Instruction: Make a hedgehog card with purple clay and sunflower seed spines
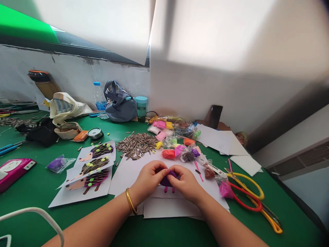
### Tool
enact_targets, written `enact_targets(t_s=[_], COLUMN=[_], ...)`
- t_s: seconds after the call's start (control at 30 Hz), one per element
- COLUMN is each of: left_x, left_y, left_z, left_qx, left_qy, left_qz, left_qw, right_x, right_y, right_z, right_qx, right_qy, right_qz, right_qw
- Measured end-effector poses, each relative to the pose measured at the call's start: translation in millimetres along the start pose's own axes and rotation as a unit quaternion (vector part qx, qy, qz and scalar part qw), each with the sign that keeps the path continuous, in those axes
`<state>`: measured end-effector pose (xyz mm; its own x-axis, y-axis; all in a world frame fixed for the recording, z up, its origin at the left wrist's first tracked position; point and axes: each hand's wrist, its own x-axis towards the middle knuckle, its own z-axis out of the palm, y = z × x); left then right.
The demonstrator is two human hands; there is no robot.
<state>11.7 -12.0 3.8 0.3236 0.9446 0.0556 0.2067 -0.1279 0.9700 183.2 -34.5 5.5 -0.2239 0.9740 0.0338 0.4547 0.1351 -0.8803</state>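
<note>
My left hand (149, 178) and my right hand (186, 183) pinch a lump of purple modelling clay (168, 180) from both sides, hiding much of it. The lump sits on a white paper sheet (128, 175) with a drawn figure, whose small brown legs show below it. A gold bangle (131, 201) circles my left wrist. To the left lie several paper hedgehog crafts (94, 171) with seed spines and green dots. Beyond my hands are a heap of striped sunflower seeds (136, 144) and small packets of coloured clay (174, 139).
Yellow-handled scissors (246, 187) and red-handled scissors (246, 200) lie right of the paper on the green table (288, 206). A pink case (12, 173) sits at the left edge. A water bottle (100, 97), grey bag (119, 103) and teal cup (141, 108) stand against the wall.
</note>
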Motion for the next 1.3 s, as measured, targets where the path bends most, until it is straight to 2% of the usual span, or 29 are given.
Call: enact_targets(t_s=[0.13, 0.27, 0.33, 0.43, 0.6, 0.73, 0.87, 1.03, 1.17, 1.3], left_x=[-0.3, 0.3, 0.4, 0.0, 0.4, 1.4, 2.3, 3.8, 4.7, 6.4], left_y=[2.5, 1.9, 1.6, 1.8, 2.7, 2.8, 1.7, -1.9, -2.0, 4.5], left_z=[-0.5, -0.4, -0.2, -0.2, -0.5, -0.2, 0.2, -0.5, -1.4, -8.1], left_qx=[-0.061, -0.052, -0.043, -0.083, -0.088, -0.104, -0.146, -0.148, -0.119, -0.087], left_qy=[0.012, -0.006, -0.007, 0.001, -0.006, 0.002, -0.005, -0.008, -0.018, 0.020], left_qz=[-0.065, -0.029, -0.038, -0.073, -0.036, -0.065, -0.102, -0.111, -0.106, -0.045], left_qw=[0.996, 0.998, 0.998, 0.994, 0.995, 0.992, 0.984, 0.983, 0.987, 0.995], right_x=[-0.5, -0.1, 0.2, 0.8, 1.9, 2.4, 2.2, 3.2, 6.6, 9.5], right_y=[0.7, 1.9, 2.9, 4.3, 4.5, 3.5, 3.7, 5.7, 9.0, 10.5], right_z=[-1.0, -1.4, -1.3, -1.9, -2.9, -1.9, -2.8, -6.9, -9.8, -15.3], right_qx=[-0.011, -0.011, 0.008, 0.058, 0.116, 0.138, 0.115, 0.127, 0.142, 0.138], right_qy=[0.003, 0.004, 0.004, 0.015, 0.033, 0.018, 0.029, 0.025, 0.044, 0.061], right_qz=[0.000, -0.002, -0.004, -0.003, 0.011, 0.019, 0.033, -0.001, 0.013, 0.048], right_qw=[1.000, 1.000, 1.000, 0.998, 0.993, 0.990, 0.992, 0.992, 0.989, 0.987])
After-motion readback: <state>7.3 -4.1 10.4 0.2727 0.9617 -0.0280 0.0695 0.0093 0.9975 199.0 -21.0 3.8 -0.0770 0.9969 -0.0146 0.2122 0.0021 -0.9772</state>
